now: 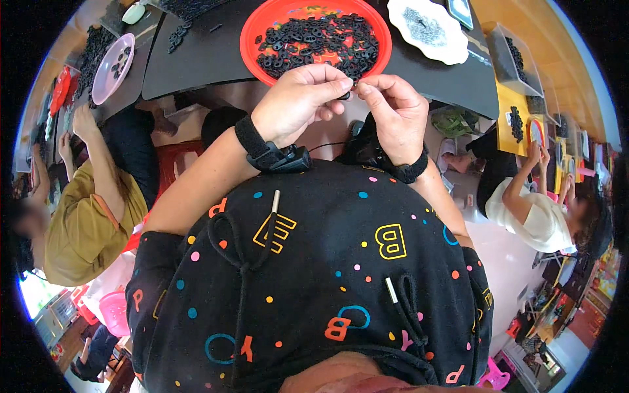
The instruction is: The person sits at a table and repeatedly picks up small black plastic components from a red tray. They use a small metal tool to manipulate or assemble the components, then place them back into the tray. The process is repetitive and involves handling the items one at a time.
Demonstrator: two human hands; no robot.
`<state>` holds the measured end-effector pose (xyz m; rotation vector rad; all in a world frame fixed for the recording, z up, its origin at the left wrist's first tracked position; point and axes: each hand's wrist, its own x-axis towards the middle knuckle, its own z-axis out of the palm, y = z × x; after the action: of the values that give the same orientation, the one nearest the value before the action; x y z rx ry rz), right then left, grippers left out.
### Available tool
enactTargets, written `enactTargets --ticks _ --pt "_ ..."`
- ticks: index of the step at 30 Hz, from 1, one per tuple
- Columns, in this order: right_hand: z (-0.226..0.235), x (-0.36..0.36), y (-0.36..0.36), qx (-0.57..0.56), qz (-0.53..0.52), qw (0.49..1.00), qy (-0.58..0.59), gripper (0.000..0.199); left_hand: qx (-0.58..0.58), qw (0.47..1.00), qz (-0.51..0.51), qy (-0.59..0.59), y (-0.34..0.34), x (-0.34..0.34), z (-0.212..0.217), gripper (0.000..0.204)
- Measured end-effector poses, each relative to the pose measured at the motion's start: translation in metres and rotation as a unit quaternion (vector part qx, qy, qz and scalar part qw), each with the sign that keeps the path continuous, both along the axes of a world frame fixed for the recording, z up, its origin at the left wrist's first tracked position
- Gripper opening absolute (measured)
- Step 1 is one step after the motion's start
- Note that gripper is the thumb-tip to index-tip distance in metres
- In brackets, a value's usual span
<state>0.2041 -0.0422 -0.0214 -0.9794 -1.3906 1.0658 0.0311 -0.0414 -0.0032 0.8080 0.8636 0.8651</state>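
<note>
My left hand (304, 99) pinches a small black plastic piece (345, 95) between thumb and fingers, just off the near rim of a red round tray (250, 54). Close against it, my right hand (397, 112) has thumb and forefinger pressed together at the piece's edge. Whatever tiny thing those fingertips hold is too small to make out. Inside the tray lies a heap of black plastic pieces (314, 42), several with holes. Beyond my right hand, a white wavy-edged plate (454, 54) carries a pile of tiny silvery parts (424, 26).
The tray and plate stand on a black table (196, 62). At left are a pink bowl (98, 88) and a heap of black pieces (98, 49). A clear bin (534, 82) stands at right. People sit working on both sides, a sleeve (98, 223) at left, another (534, 216) at right.
</note>
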Motion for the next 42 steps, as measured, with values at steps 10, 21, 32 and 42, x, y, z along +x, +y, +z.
enactTargets --ticks 10,21,32,42 --pt "0.001 0.002 -0.003 0.015 -0.020 1.000 -0.012 0.006 0.011 1.000 0.003 0.015 -0.002 0.001 0.006 0.011" --pt "-0.001 0.001 -0.003 0.020 -0.017 0.999 -0.021 0.004 0.062 0.995 -0.019 0.082 -0.006 0.003 0.006 0.012" --pt "-0.005 0.003 0.001 0.010 0.018 0.998 -0.051 0.006 0.147 0.979 -0.008 0.143 -0.008 0.005 0.003 0.011" --pt "-0.010 0.002 0.001 0.009 0.041 0.998 -0.037 0.008 0.149 0.977 -0.014 0.152 -0.010 0.005 0.001 0.011"
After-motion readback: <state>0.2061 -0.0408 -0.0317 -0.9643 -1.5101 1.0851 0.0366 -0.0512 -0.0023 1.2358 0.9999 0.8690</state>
